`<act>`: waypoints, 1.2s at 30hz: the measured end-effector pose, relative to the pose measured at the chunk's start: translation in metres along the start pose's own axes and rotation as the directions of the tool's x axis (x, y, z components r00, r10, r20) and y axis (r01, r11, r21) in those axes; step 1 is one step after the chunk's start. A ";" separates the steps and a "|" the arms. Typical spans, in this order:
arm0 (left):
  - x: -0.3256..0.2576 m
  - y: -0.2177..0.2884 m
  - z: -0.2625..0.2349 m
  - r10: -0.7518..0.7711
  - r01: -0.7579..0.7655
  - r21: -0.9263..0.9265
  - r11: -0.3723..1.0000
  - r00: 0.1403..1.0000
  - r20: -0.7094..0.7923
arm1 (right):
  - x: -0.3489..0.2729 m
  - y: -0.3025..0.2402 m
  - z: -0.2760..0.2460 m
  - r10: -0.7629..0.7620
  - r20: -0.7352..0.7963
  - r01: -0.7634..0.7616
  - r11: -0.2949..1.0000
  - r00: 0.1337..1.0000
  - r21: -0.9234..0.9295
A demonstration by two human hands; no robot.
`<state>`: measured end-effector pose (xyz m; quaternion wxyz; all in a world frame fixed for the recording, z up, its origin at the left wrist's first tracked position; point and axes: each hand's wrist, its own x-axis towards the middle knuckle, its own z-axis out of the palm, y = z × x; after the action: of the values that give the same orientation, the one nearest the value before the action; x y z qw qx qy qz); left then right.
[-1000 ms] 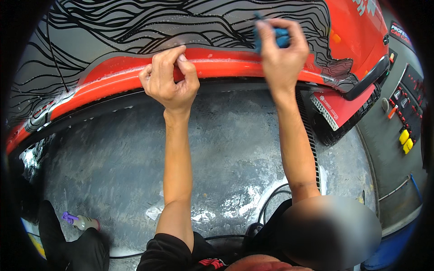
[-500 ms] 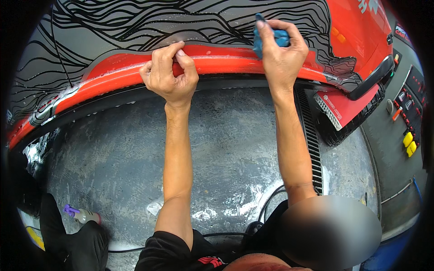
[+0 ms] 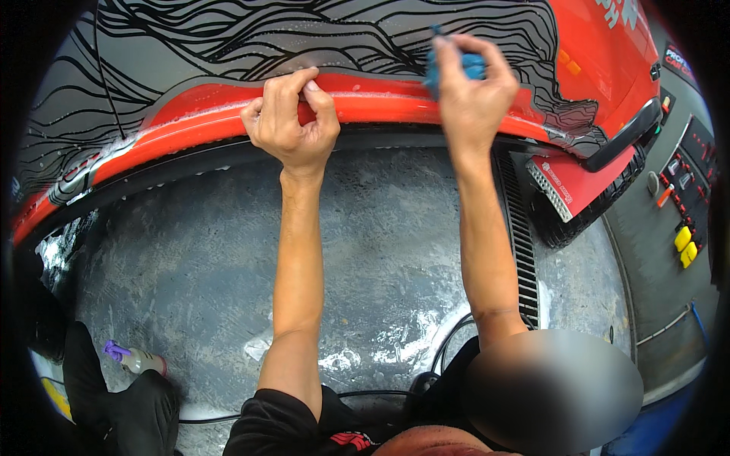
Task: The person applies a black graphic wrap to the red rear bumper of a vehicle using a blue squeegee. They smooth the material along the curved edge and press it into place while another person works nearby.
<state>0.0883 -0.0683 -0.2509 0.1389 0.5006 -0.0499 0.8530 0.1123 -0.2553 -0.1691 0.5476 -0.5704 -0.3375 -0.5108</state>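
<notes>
The side of a red car (image 3: 365, 108) with a grey, black-lined graphic (image 3: 304, 30) crosses the top of the view, wet with beads and streaks of suds. Against its red lower strip rests my left hand (image 3: 293, 125), fingers curled in and thumb bent toward them. Red paint shows through the gap, and nothing is visible in that hand. Farther right, my right hand (image 3: 479, 91) grips a crumpled blue wad (image 3: 471, 67), like a bunched cloth, against the panel. Motion blurs it, and the fingers partly cover the wad.
A spray bottle with a purple trigger (image 3: 137, 359) is on the wet grey floor, lower left, near a dark-clothed leg (image 3: 125, 403). A floor grate (image 3: 519, 235), a tyre (image 3: 566, 228) and a red mudflap (image 3: 582, 182) are at right. A black hose (image 3: 449, 342) lies below.
My left hand has shifted slightly right along the red strip. The right hand stays near the same spot with the blue wad, more blurred now.
</notes>
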 end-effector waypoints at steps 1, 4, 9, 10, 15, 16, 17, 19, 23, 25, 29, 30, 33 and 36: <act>-0.001 0.003 0.002 -0.009 0.009 -0.010 1.000 1.000 0.004 | -0.006 0.013 0.002 -0.119 0.044 0.122 0.991 0.992 -0.051; 0.003 -0.005 -0.002 0.001 -0.001 0.010 1.000 1.000 0.001 | -0.002 -0.015 0.009 0.014 0.016 -0.015 0.999 1.000 0.034; 0.001 0.000 0.001 -0.003 0.003 0.000 1.000 1.000 -0.001 | -0.017 -0.017 0.020 -0.117 0.106 0.122 0.991 0.988 -0.048; 0.001 0.000 0.001 -0.003 0.003 -0.005 1.000 1.000 0.000 | -0.009 -0.004 0.018 -0.169 0.070 0.171 0.985 0.983 -0.027; 0.002 0.000 -0.001 -0.002 0.002 0.013 1.000 1.000 0.017 | -0.004 -0.012 0.027 -0.096 0.044 0.094 0.995 0.994 0.045; 0.001 0.001 -0.001 -0.012 0.012 0.008 1.000 0.999 0.030 | -0.008 -0.010 0.025 -0.066 0.069 0.060 0.995 0.995 0.077; 0.001 -0.001 -0.002 -0.006 0.006 0.013 1.000 1.000 0.017 | -0.005 -0.013 0.025 -0.021 0.033 0.018 0.996 0.999 0.085; 0.003 -0.004 -0.002 0.005 -0.005 0.025 1.000 1.000 -0.008 | -0.001 -0.017 0.024 0.071 -0.038 -0.067 0.992 0.997 0.104; 0.000 0.000 0.000 -0.025 0.025 0.007 1.000 1.000 0.003 | -0.012 -0.013 0.030 -0.161 0.066 0.159 0.987 0.985 0.031; 0.001 -0.002 -0.001 -0.014 0.014 0.012 1.000 1.000 0.000 | -0.006 -0.010 0.029 0.002 -0.051 0.005 0.991 0.999 0.133; 0.002 -0.002 -0.001 -0.021 0.021 -0.004 1.000 1.000 -0.002 | -0.014 -0.015 0.034 -0.191 0.037 0.190 0.982 0.981 0.016; 0.002 -0.002 -0.002 -0.021 0.021 -0.004 1.000 1.000 0.003 | -0.007 -0.011 0.032 -0.145 0.020 0.144 0.988 0.989 0.064; 0.000 0.000 -0.001 -0.032 0.032 -0.008 0.999 0.999 0.011 | -0.001 -0.005 0.031 -0.097 -0.063 0.102 0.991 0.993 0.086; 0.002 -0.002 -0.003 -0.030 0.030 -0.002 1.000 0.999 0.011 | -0.004 -0.015 0.028 -0.084 0.042 0.080 0.993 0.996 0.088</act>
<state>0.0857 -0.0656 -0.2510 0.1519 0.5058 -0.0438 0.8480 0.1034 -0.2253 -0.1657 0.5424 -0.5434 -0.3949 -0.5046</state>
